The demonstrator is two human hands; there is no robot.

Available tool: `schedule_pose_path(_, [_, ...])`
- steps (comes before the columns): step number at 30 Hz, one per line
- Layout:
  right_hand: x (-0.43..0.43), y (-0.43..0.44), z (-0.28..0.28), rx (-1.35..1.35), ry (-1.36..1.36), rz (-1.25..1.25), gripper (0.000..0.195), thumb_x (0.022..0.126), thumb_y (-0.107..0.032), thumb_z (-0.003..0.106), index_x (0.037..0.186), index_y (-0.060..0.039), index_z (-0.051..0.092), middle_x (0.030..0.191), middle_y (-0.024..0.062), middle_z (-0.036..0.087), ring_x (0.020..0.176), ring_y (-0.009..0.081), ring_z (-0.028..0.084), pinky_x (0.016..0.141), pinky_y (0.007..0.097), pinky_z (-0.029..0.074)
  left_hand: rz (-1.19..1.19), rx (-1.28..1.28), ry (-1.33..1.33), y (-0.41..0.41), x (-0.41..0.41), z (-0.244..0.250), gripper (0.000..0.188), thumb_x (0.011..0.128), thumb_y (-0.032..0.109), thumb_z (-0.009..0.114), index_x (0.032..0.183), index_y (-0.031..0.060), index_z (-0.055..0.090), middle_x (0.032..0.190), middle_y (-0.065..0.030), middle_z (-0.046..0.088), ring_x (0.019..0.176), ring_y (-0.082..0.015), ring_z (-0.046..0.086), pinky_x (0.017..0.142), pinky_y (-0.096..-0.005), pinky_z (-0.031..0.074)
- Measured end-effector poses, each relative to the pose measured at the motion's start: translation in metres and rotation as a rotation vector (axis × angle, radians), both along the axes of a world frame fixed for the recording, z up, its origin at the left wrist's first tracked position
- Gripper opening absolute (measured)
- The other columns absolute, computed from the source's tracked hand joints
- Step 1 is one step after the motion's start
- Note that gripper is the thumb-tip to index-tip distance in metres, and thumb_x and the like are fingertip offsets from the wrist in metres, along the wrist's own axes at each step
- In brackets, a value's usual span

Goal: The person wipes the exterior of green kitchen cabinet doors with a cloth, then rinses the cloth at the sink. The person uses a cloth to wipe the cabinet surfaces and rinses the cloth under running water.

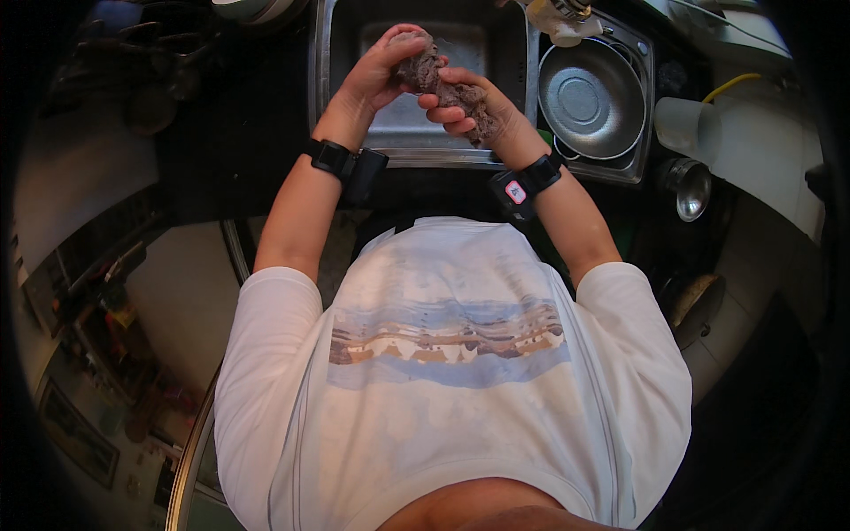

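A wrung-up greyish-brown cloth stretches between my two hands above the stainless steel sink basin. My left hand grips its upper left end, thumb laid across the top. Around the lower right part, my right hand has its fingers curled, and a crumpled end sticks out below them. The cloth looks bunched and twisted, with its full size hidden in the folds. Each wrist carries a black strap with a small dark device.
Right of the basin, a metal strainer bowl sits in a smaller sink. Beyond it are a whitish translucent container and a shiny metal vessel. The faucet is at the top. Stacked bowls stand on the dark counter.
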State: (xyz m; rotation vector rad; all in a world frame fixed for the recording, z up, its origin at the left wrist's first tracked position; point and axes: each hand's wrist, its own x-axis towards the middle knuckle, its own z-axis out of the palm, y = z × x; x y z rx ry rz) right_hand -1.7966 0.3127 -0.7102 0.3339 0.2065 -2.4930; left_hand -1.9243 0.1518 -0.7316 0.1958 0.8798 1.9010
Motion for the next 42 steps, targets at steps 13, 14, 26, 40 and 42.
schedule_pose_path(13, [-0.019,-0.040,-0.035,1.351,0.004,0.086,0.022,0.089,-0.023,0.069,0.091,-0.0022,0.066,0.071,0.0083,0.066,0.058,0.0203,0.065,0.049,0.0335,0.048,0.000,-0.804,0.989,0.044,-0.016,-0.055,0.023,0.083,0.016,0.075,0.100,0.0080,0.063,0.086,-0.0054,0.067,0.081,-0.0180,0.069,0.070,-0.0343,0.057])
schedule_pose_path(14, [-0.019,-0.043,-0.042,1.416,0.022,0.072,0.021,0.089,-0.023,0.068,0.090,-0.0018,0.066,0.070,0.0092,0.067,0.058,0.0207,0.065,0.049,0.0340,0.048,-0.007,-0.849,0.964,0.045,-0.011,-0.058,0.026,0.081,0.019,0.075,0.101,0.0074,0.064,0.089,-0.0105,0.070,0.084,-0.0236,0.070,0.076,-0.0382,0.056])
schedule_pose_path(26, [-0.033,-0.059,-0.118,2.105,0.485,0.192,0.021,0.091,-0.023,0.067,0.095,-0.0022,0.066,0.069,0.0078,0.066,0.054,0.0199,0.061,0.047,0.0336,0.046,0.175,-1.099,1.181,0.041,0.010,-0.088,0.031,0.081,0.018,0.072,0.108,0.0059,0.066,0.103,-0.0209,0.072,0.098,-0.0402,0.070,0.088,-0.0443,0.055])
schedule_pose_path(40, [-0.014,-0.005,0.015,0.975,0.307,0.393,0.038,0.082,-0.032,0.072,0.107,-0.0050,0.062,0.079,0.0011,0.062,0.062,0.0131,0.059,0.049,0.0247,0.045,-0.187,-0.055,0.426,-0.044,-0.043,0.024,0.071,0.087,0.036,0.080,0.149,0.0181,0.050,0.131,-0.0153,0.063,0.126,-0.0341,0.062,0.111,-0.0559,0.047])
schedule_pose_path(42, [-0.016,-0.013,0.020,1.038,0.345,0.485,0.030,0.083,-0.032,0.072,0.098,-0.0077,0.062,0.073,-0.0011,0.059,0.053,0.0088,0.053,0.043,0.0230,0.036,-0.209,-0.111,0.492,-0.040,-0.043,0.017,0.059,0.088,0.033,0.080,0.139,0.0165,0.056,0.124,-0.0127,0.065,0.118,-0.0307,0.067,0.105,-0.0524,0.052])
